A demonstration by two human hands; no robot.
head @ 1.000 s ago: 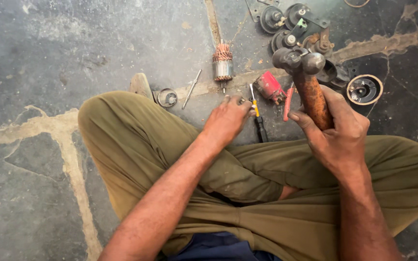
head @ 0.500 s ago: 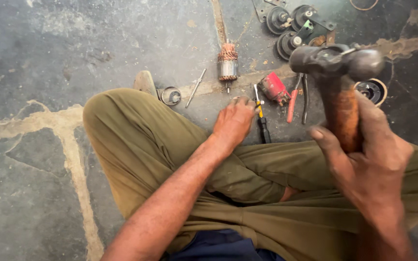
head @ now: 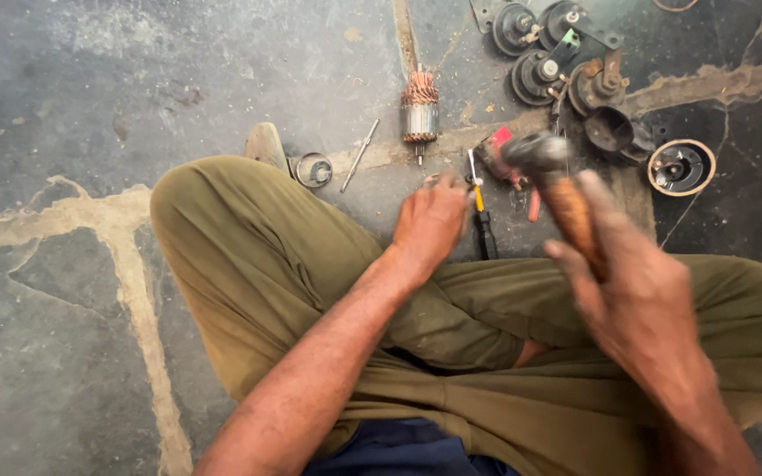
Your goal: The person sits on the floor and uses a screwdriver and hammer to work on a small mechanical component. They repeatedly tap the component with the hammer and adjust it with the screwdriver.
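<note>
While the person sits cross-legged in olive-green trousers (head: 249,264) on a cracked grey concrete floor (head: 90,106), both hands work in front of the knees. Right hand (head: 641,304) is closed around the brown wooden handle of a steel-headed hammer (head: 544,167), head raised and blurred above the floor. Left hand (head: 429,225) rests knuckles-up on the floor, fingers curled over something small; what it grips cannot be told. A cluster of dark round metal motor housings (head: 566,62) lies beyond the hammer. A copper-wound armature with steel shaft (head: 419,106) stands apart, beyond the left hand. A yellow-and-black screwdriver (head: 481,207) lies just beside that hand. A small metal ring (head: 313,169) and thin steel rod (head: 360,155) lie near the left knee.
</note>
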